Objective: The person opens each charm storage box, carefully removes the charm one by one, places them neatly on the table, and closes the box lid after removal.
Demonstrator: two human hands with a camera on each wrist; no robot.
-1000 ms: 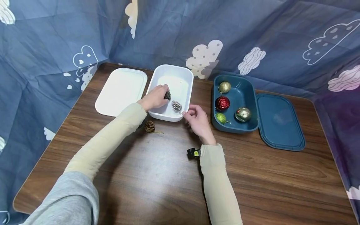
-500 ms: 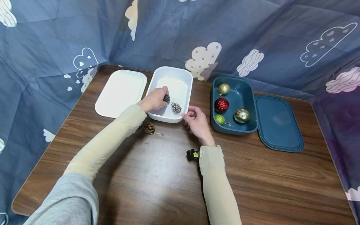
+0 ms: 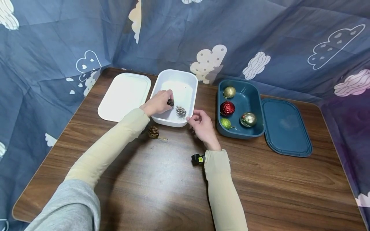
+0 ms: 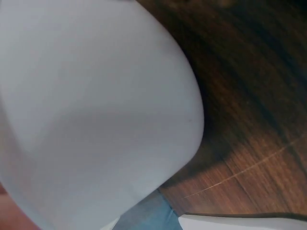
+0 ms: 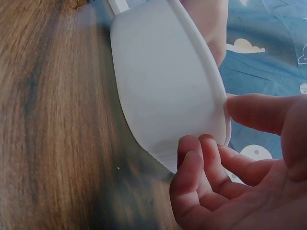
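In the head view my left hand (image 3: pixel 158 102) reaches into the white plastic box (image 3: pixel 170 123) and grips a dark pinecone (image 3: pixel 171 102), partly covered by the fingers. Beside it inside the box lies another pinecone (image 3: pixel 180 111) with pale-tipped scales. My right hand (image 3: pixel 203 127) pinches the box's near right corner. From the right wrist, the thumb (image 5: pixel 254 111) presses the rim while the curled fingers lie against the outer wall. A brown pinecone (image 3: pixel 153 132) with a gold loop rests on the table in front of the box. In the left wrist view the box wall (image 4: pixel 105 96) hides the held pinecone.
A white lid (image 3: pixel 124 96) lies left of the white box. To the right stands a blue box (image 3: pixel 240 134) holding gold, red and green ball ornaments, with its blue lid (image 3: pixel 286 126) beside it. A blue cloud-print cloth (image 3: pixel 170 38) hangs behind the wooden table (image 3: pixel 162 186).
The head view has tilted slightly, so everything sits a little lower in it. Both hands keep their places at the white box, the left still gripping its pinecone.
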